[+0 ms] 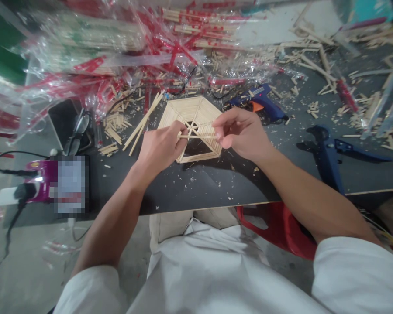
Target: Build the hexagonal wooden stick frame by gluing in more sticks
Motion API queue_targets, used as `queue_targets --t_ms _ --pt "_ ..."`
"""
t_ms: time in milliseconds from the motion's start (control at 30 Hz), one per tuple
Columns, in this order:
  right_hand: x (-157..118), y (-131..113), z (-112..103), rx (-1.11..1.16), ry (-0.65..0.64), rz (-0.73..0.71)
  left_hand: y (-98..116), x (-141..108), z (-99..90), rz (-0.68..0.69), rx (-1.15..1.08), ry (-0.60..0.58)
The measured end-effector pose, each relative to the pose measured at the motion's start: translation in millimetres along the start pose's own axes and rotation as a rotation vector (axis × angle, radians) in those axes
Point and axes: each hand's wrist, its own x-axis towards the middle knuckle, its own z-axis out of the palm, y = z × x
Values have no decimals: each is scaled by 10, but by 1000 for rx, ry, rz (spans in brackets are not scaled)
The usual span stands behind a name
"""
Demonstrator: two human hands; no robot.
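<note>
A hexagonal panel of pale wooden sticks (212, 109) lies on the dark table, with spokes crossing at its middle and a gap in its near section. Above that near side, a thin wooden stick (201, 137) runs level between my two hands. My left hand (165, 141) is closed, its thumb and fingers pinching the stick's left end. Opposite it, the fingertips of my right hand (245, 133) grip the right end. Several longer loose sticks (141, 125) lie just left of the panel.
Behind the panel rests a blue glue gun (265, 102). A blue hand cutter (327, 152) lies at the right near the table edge. Phone (60, 120), glasses (77, 131) and a purple power adapter (46, 181) sit left. Plastic-wrapped chopsticks (118, 37) and cut stick pieces (116, 124) cover the back.
</note>
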Motion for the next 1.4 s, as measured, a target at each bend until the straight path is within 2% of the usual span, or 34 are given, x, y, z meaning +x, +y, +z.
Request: queue_targets --t_ms 167,267,333,467,533,600,667,733,900,1033,1100,1267,1400 --pt "-8 35 -15 65 -22 -162 0 1 3 -2 3 -16" --pt "-39 -3 3 -174 -2 -294 10 -3 9 13 4 -14" --pt "-62 -47 22 -369 -32 -333 21 -4 3 16 11 -28" --pt "-76 -103 26 -596 -58 -286 -17 9 -69 17 35 -98" --pt "-64 -106 -8 -642 -52 -277 -101 22 -119 -61 57 -98" --pt "-49 -107 -59 -666 -77 -281 -222 37 -157 -208 69 -32" --pt "-39 -118 -113 -684 -144 -282 -344 53 -173 -319 27 55" --pt "-36 -144 -156 -700 -231 -268 -423 70 -176 -364 -5 105" --pt "-40 -206 -181 -706 -372 -203 -386 81 -196 -421 110 45" --pt "-32 -191 -163 -723 -397 -188 -325 43 -211 -305 -5 122" --pt "-28 -167 -159 -743 -382 -206 -297 24 -211 -219 -63 124" --pt "-33 -129 -162 -771 -361 -244 -177 9 -165 26 -169 -6" --pt "-38 -150 -164 -803 -438 -257 -106 5 -87 153 -258 -163"
